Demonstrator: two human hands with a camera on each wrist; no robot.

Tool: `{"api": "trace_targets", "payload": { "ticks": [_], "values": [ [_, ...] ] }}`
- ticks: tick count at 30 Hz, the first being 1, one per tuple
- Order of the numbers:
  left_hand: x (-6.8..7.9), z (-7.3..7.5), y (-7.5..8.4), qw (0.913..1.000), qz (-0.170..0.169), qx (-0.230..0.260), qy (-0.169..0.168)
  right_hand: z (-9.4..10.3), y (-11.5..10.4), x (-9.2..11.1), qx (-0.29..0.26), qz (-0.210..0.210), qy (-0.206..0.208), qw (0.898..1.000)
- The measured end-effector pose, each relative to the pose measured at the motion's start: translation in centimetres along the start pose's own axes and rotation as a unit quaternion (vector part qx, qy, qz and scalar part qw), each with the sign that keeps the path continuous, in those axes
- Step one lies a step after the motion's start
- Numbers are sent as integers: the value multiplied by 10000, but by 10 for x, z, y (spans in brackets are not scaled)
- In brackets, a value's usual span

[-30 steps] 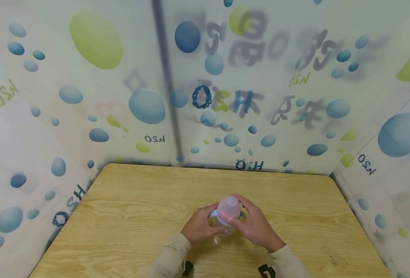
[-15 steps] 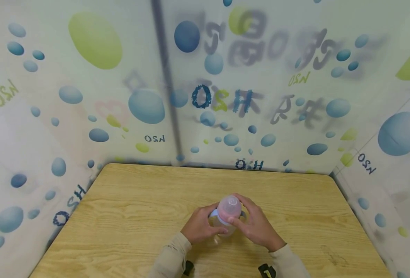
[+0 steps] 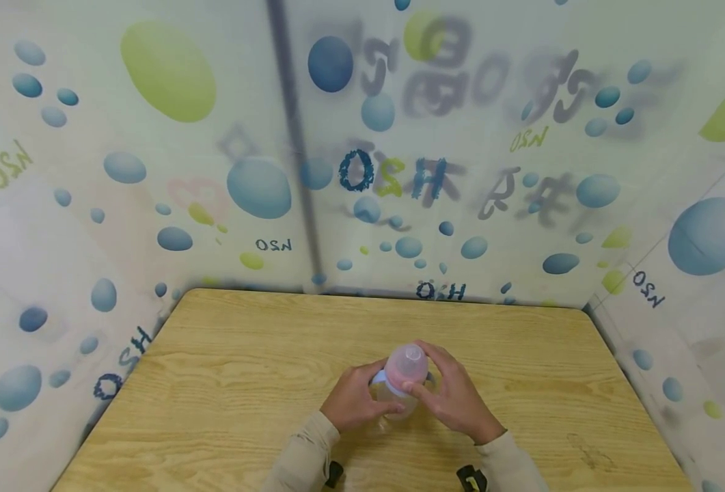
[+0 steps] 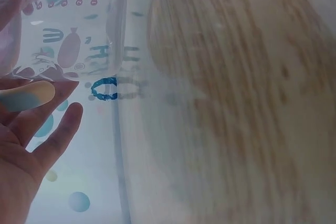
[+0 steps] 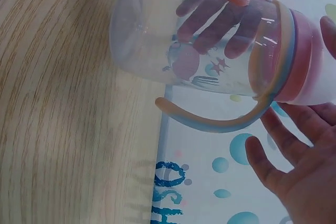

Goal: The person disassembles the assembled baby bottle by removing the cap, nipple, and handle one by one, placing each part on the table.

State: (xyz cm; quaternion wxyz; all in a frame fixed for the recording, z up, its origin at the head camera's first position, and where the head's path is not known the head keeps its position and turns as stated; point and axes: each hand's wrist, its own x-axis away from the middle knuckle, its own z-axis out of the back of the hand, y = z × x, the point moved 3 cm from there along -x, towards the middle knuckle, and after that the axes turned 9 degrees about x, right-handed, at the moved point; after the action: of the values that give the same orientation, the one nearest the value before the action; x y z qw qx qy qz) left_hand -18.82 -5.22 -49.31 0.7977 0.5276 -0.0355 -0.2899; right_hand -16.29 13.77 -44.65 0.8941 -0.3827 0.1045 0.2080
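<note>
A baby bottle (image 5: 152, 45) has a clear printed body, a pink collar and a translucent domed cap (image 3: 408, 361). In the head view it stands up between both hands, over the table's near middle. My left hand (image 3: 354, 402) grips the body, thumb in front; its other fingers show through the clear wall in the right wrist view. My right hand (image 3: 457, 403) holds the cap and collar between thumb and fingers. A ring with curved blue-and-yellow handles (image 5: 220, 124) circles the bottle's neck. In the left wrist view, the bottle's base end is close to the tabletop.
The wooden table (image 3: 264, 348) reaches back to a pale wall sheet (image 3: 227, 123) printed with blue and green drops and lettering. Similar sheets close off the left and right sides. Dark straps (image 3: 473, 478) sit at the sleeve cuffs.
The bottle's top and the right fingers have shifted very slightly away and to the right. The left hand stays in place around the body.
</note>
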Motion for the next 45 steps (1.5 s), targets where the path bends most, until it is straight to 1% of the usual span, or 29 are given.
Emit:
{"api": "trace_targets", "payload": {
  "ticks": [7, 11, 14, 17, 21, 29, 36, 40, 45],
  "values": [
    [-1, 0, 2, 9999, -105, -86, 73, 0, -1, -1, -10, -109, 60, 9999],
    [-1, 1, 2, 9999, -59, -75, 139, 0, -3, -1, 45, -113, 204, 9997],
    [-2, 2, 3, 9995, -52, -199, 229, 0, -3, -1, 59, -157, 311, 9994],
    [-1, 3, 4, 9989, -10, -356, 302, 1, -4, -1, 21, -268, 372, 9989],
    [-1, 3, 3, 9984, 32, -441, 353, 4, -5, -2, 17, -425, 469, 9980],
    [1, 6, 3, 9981, 14, -385, 473, 16, -5, -4, -29, -606, 1027, 9929],
    [3, 10, 2, 9959, 9, -629, 656, 27, -3, -4, 136, -465, 1511, 9873],
    [3, 10, 0, 9952, 7, -718, 661, 31, 0, -3, 246, -569, 1630, 9847],
    [3, 12, 1, 9950, 53, -749, 662, 32, 9, -1, 306, -823, 1682, 9818]
  ]
}}
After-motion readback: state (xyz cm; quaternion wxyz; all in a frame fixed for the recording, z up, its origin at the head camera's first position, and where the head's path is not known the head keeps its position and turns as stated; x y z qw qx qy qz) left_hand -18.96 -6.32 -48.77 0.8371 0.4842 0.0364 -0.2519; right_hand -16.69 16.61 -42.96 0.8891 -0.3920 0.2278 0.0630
